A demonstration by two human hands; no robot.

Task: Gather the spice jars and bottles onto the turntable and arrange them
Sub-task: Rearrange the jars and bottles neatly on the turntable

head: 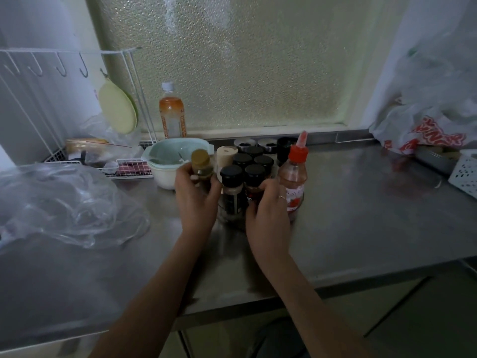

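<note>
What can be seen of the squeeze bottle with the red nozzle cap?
The squeeze bottle is clear plastic with a red pointed nozzle cap, holding pinkish-red sauce, its lower label red and white. It stands upright at the right edge of the jar cluster on the steel counter. The right hand is against its lower left side; whether it grips the bottle is unclear.

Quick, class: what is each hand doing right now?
Left hand: closed on the gold-capped bottle.
Right hand: fingers on a black-capped jar; grip unclear.
</note>
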